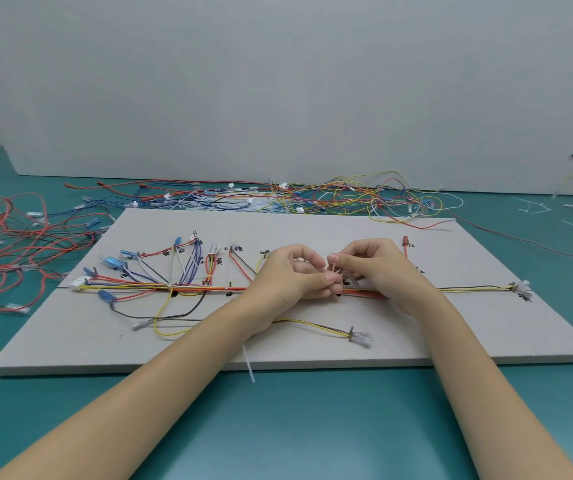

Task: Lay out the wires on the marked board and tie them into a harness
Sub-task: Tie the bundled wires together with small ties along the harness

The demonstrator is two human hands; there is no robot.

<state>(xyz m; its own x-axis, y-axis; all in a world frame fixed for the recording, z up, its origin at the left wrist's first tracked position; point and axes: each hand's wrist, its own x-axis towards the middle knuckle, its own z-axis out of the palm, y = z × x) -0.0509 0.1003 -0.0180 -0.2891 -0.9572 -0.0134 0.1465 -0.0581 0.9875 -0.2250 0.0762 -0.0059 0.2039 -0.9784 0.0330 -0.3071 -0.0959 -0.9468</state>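
Head view: wires (160,287) already lie along the marked board (451,327) at the tabletop's middle, some ties done. Both hands, left (292,277) and right (378,268), pinch a cable tie (335,271) over the trunk; further ties likely remain.

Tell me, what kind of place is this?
Probably a workshop bench for making wire harnesses: a marked board with coloured wires laid along it, heaps of spare wires behind, and both hands tying the bundle.

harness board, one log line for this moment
left hand: pinching cable tie | right hand: pinching tie | bundle: on board
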